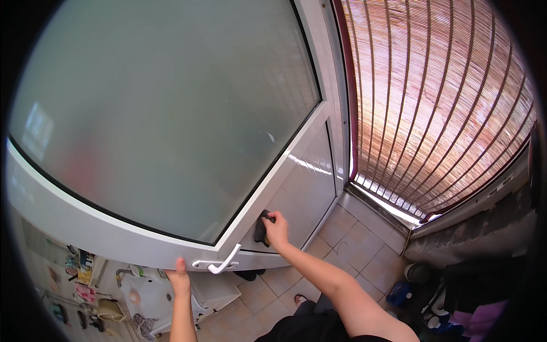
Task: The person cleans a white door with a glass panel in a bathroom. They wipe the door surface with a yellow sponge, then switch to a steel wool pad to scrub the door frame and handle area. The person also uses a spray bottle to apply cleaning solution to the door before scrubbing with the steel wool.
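Note:
A white door (119,235) with a large frosted glass pane (171,108) and a glossy lower panel (305,194) stands in front of me. My right hand (277,229) pinches a dark cloth (261,229) and presses it against the lower panel, near the door's frame. My left hand (179,278) grips the door's edge beside the white lever handle (225,262). Its thumb lies on the near face; the other fingers are mostly hidden behind the edge.
A woven blind (427,102) hangs in the opening at right. Below left are a white sink (151,299) and shelves with toiletries. Dark items, a blue container (399,293) and purple fabric (476,319) sit low at right. The floor is tiled (347,245).

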Demonstrator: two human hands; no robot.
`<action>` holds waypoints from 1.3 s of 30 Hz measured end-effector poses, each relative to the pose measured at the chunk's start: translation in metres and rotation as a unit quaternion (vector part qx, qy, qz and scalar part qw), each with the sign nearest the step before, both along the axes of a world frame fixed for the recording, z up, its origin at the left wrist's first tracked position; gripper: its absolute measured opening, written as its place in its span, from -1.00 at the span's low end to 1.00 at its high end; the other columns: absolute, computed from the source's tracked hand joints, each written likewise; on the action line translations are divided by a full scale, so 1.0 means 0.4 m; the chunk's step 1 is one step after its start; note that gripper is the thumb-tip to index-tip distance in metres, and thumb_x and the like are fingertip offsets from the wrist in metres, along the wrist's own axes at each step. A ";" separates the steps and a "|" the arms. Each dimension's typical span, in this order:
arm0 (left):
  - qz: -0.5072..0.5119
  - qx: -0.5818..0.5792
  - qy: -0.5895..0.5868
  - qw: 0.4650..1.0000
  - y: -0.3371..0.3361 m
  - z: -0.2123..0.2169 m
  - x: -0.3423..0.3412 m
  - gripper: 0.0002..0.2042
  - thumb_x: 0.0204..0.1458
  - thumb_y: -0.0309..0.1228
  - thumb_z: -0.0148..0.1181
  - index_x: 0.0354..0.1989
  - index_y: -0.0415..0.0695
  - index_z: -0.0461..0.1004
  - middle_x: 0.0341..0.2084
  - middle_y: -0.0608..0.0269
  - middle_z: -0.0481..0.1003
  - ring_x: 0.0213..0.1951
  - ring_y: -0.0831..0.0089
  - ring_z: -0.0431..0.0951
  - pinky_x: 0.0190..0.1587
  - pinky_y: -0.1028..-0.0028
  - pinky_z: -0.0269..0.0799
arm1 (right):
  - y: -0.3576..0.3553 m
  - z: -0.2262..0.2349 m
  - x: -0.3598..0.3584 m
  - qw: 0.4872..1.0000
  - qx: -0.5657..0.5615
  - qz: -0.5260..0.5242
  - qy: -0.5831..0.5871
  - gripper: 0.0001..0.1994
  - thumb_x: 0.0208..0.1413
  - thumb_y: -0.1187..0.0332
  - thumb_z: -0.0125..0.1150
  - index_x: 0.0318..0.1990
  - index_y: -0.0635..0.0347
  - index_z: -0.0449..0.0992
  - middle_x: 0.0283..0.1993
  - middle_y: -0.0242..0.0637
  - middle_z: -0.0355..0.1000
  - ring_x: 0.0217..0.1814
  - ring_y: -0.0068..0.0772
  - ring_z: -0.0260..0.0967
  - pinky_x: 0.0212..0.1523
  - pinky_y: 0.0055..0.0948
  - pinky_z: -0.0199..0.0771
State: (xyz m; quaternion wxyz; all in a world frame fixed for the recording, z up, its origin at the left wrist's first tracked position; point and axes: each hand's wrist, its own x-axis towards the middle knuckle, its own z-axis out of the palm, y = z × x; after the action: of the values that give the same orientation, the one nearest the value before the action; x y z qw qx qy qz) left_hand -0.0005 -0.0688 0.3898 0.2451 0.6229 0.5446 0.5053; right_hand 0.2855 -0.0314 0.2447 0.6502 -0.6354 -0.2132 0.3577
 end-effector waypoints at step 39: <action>0.007 -0.002 0.049 0.999 0.025 0.003 -0.013 -0.28 0.06 -0.06 0.28 0.21 -0.34 0.17 0.13 0.04 0.28 0.15 0.24 0.27 0.25 0.29 0.11 | 0.017 0.018 -0.027 0.996 0.083 0.017 0.015 -0.81 -0.02 0.42 0.33 -0.31 0.32 0.48 -0.40 -0.20 0.49 -0.33 -0.44 0.38 -0.23 -0.38 0.42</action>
State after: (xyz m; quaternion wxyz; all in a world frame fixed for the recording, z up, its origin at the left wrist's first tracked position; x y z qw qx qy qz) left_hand -0.0056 -0.0589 0.3909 0.2157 0.6423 0.5613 0.4752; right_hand 0.2748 -0.0247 0.2521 0.6978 -0.5700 -0.2426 0.3595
